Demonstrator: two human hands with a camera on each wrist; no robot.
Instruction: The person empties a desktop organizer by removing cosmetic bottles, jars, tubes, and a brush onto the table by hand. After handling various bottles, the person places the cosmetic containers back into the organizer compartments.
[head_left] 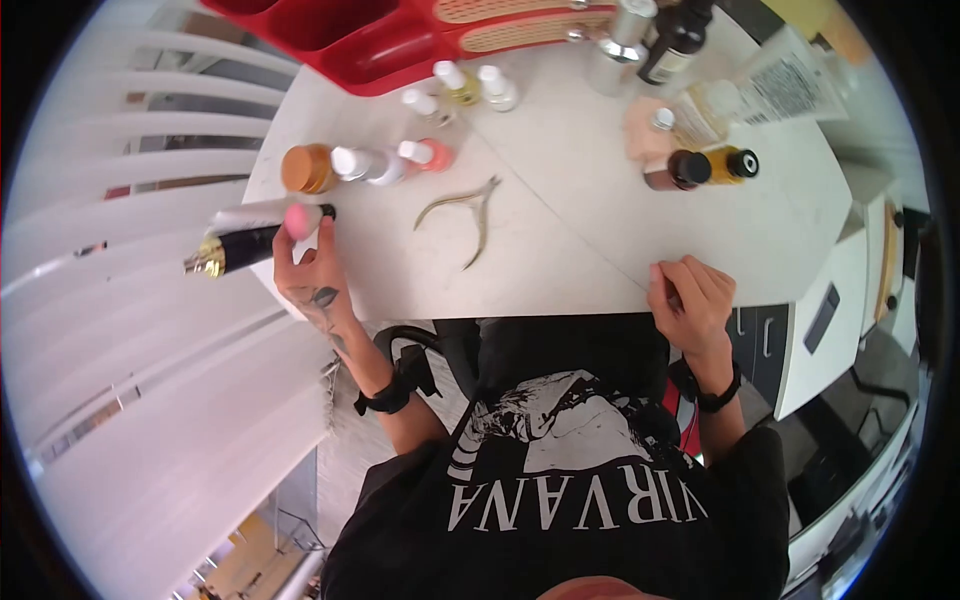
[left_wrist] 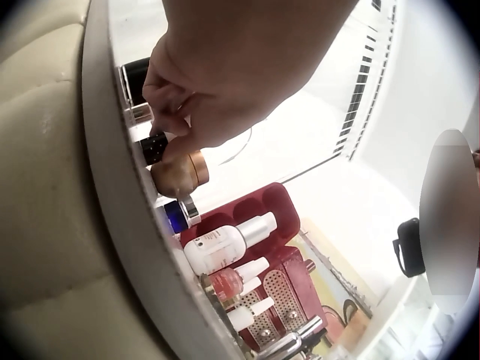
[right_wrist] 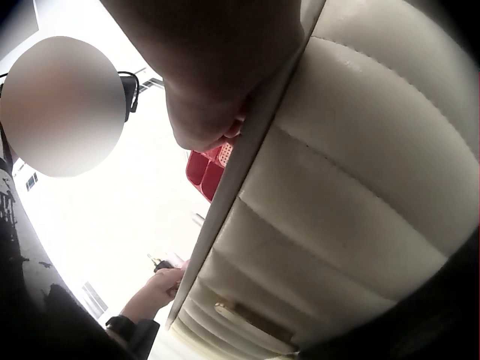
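The left hand (head_left: 312, 272) is gripping a black tube (head_left: 240, 247) at the worktop's (head_left: 560, 240) left edge. The right hand (head_left: 690, 300) is resting on the near edge, its grip loosely curled and holding nothing.

Everything's placed around the curved metal cuticle nippers (head_left: 462, 213) mid-table: short gold-capped jar (head_left: 307, 168) off to their left, red plastic organiser tray (head_left: 380, 62) behind them, small amber black-capped bottle (head_left: 733, 164) far right.

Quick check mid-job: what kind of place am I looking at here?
Probably a manicure station: small nail polish bottles stand on the white table, beside steel cuticle nippers and a red plastic organiser tray.
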